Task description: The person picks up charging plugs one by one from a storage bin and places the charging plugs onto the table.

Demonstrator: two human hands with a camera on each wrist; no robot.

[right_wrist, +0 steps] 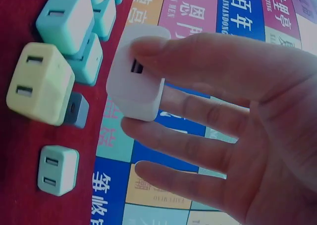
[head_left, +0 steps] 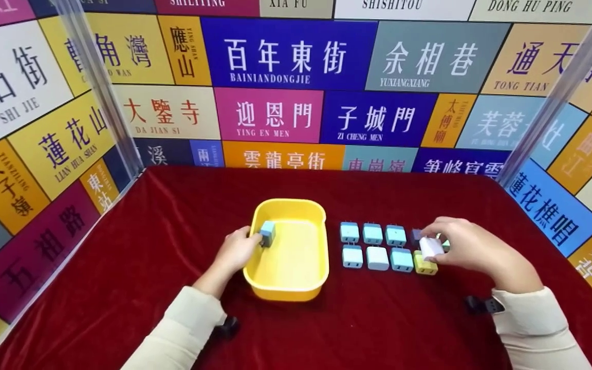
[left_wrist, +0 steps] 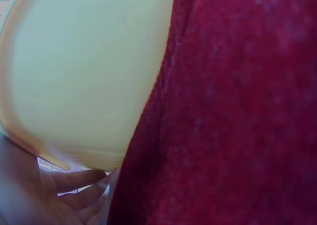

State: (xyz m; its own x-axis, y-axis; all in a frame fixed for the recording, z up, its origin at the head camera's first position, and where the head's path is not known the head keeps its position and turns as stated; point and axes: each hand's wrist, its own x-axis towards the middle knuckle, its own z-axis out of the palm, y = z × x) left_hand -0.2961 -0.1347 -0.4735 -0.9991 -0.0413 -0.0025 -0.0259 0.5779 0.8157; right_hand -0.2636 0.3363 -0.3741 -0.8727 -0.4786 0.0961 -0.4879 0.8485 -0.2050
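My left hand (head_left: 237, 249) grips the left side of a yellow plastic bin (head_left: 287, 294); in the left wrist view its fingers (left_wrist: 79, 180) lie along the bin's outer edge. Inside that wall, by the fingertips, is a blue charger plug (head_left: 268, 234); whether the hand touches it I cannot tell. My right hand (head_left: 473, 252) pinches a white charger plug (right_wrist: 136, 79) between thumb and fingers, with its USB port showing. The held plug is above a yellow charger plug (right_wrist: 39, 84) and beside a dark one (right_wrist: 77, 110). A pale green charger plug (right_wrist: 58, 169) sits nearby.
Several charger plugs stand in two rows right of the bin, including a turquoise one (head_left: 350, 233) and a white one (head_left: 377, 258). Dark red cloth (head_left: 378, 318) covers the table. A wall of coloured street-name panels (head_left: 285, 56) rises behind, with clear posts at both back corners.
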